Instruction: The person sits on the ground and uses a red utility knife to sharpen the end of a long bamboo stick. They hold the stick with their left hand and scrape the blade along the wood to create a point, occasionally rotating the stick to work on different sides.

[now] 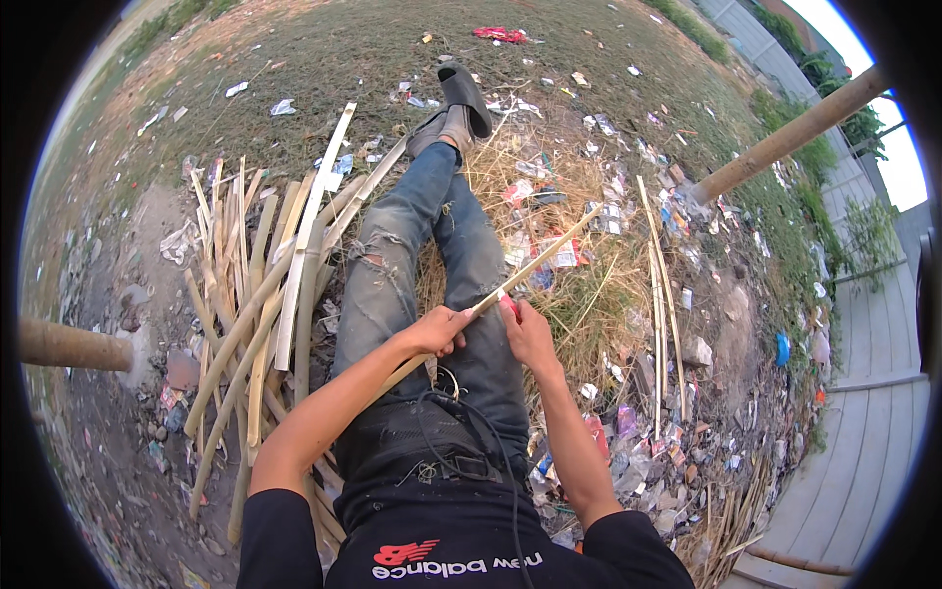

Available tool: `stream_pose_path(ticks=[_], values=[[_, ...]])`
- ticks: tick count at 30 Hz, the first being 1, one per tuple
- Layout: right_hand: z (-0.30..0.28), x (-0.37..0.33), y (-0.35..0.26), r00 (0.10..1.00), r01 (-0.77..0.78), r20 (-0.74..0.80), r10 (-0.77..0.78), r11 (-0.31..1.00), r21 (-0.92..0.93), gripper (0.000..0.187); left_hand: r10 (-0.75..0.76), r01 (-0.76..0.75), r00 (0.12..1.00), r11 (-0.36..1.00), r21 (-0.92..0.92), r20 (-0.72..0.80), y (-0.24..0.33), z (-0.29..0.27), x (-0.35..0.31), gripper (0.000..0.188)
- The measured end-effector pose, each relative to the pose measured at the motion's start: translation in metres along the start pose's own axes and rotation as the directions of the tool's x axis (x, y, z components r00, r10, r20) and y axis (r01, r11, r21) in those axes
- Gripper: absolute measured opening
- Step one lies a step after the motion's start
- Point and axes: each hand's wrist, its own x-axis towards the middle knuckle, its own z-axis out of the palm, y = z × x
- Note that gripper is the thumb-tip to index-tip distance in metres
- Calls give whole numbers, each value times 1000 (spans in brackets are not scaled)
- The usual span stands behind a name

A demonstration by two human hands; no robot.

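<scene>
A long, pale bamboo strip (551, 251) slants over my outstretched legs, from my lap up to the right. My left hand (439, 332) is closed around it above my thighs. Just to the right, my right hand (531, 335) grips a small red-handled knife (509, 306) against the strip's near side; its blade is mostly hidden. The strip's lower end passes under my left forearm. My torn jeans (392, 250) lie beneath both hands, one foot crossed over the other in grey shoes (464, 98).
A heap of split bamboo pieces (257, 294) lies to my left. Several thin strips (658, 304) rest on the ground at right, beyond dry straw (584, 309) and scattered litter. Thick bamboo poles rise at left (78, 347) and right (785, 137); a grey panel fence (863, 324) borders the right.
</scene>
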Motion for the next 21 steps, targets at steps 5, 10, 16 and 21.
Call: stream_pose_path(ticks=[5,10,16,21], values=[[2,-11,-24,982,92,179,-56,976,-199,56,5,-5,1000,997,73,-4,0,-1,-4,72],[10,-13,-23,987,64,158,-34,981,-185,59,-5,3,1000,994,106,13,5,-5,-19,69],[13,-7,-22,994,-55,87,61,995,-78,61,-56,46,996,987,153,66,-7,-21,-57,69],[11,-6,-14,993,-49,106,54,998,-50,61,-98,87,994,969,232,39,0,-29,-116,66]])
